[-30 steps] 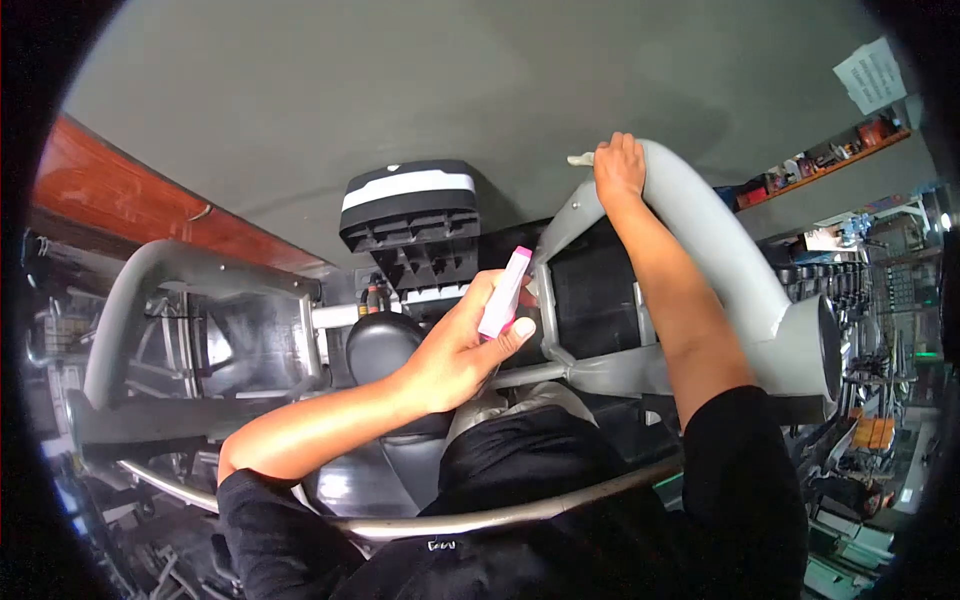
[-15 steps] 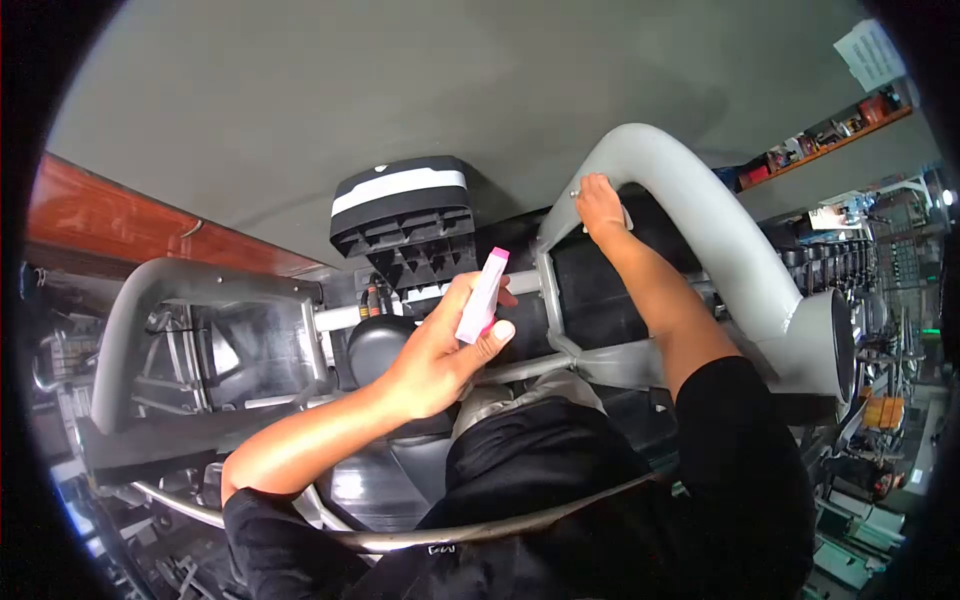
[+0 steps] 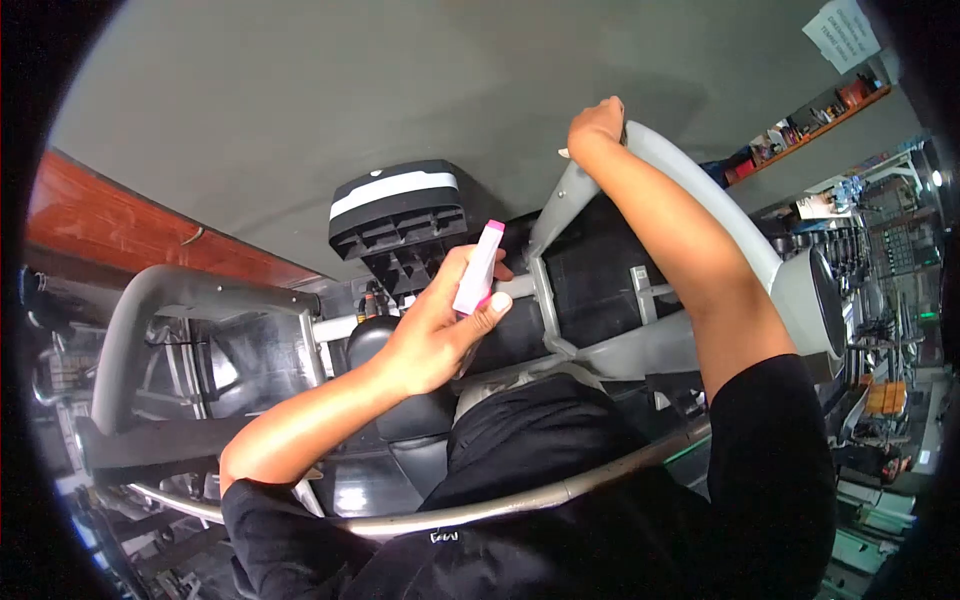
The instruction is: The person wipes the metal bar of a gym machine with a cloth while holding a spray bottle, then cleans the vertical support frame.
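My left hand (image 3: 430, 335) is closed round a white and pink bottle (image 3: 480, 270), its pink end pointing up, near the middle of the view. My right hand (image 3: 597, 125) is at the top of the curved grey frame tube (image 3: 690, 180), its fingers curled over the bend. A bit of something pale sticks out beside that hand; most of it is hidden, so what it is cannot be made out.
A black and white plastic unit (image 3: 395, 205) stands beyond my left hand. Another curved grey tube (image 3: 120, 340) rises at the left. A metal bar (image 3: 560, 495) crosses close to my body. Shelves (image 3: 810, 135) with small items line the wall at the upper right.
My right hand has moved up along the curved tube, from its inner side to the top of the bend. My left hand still holds the bottle and has shifted slightly upward in view.
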`<act>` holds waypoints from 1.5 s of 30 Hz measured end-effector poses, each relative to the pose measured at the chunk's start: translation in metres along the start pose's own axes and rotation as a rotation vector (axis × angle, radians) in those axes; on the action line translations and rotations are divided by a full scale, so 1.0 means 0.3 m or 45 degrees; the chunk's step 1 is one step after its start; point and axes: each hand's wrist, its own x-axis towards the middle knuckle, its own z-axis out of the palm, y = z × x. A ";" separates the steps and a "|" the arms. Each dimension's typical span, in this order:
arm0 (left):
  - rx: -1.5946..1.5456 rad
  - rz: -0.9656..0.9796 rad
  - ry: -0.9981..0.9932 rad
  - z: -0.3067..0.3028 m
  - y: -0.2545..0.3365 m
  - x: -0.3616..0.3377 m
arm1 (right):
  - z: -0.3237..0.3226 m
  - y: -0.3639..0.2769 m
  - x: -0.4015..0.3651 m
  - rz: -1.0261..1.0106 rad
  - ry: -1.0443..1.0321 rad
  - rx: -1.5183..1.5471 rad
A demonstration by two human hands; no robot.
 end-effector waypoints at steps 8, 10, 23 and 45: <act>-0.011 -0.020 -0.002 -0.006 -0.043 0.012 | 0.390 -0.193 0.201 -0.138 0.455 0.173; -0.044 -0.077 0.006 -0.013 -0.049 0.022 | 0.450 -0.235 0.221 -0.172 0.460 0.135; -0.129 -0.054 -0.001 -0.008 -0.002 0.015 | 0.474 -0.166 0.091 -0.305 0.379 0.246; -0.223 0.103 -0.242 0.213 0.246 -0.087 | 0.040 0.315 -0.739 -0.096 0.163 0.014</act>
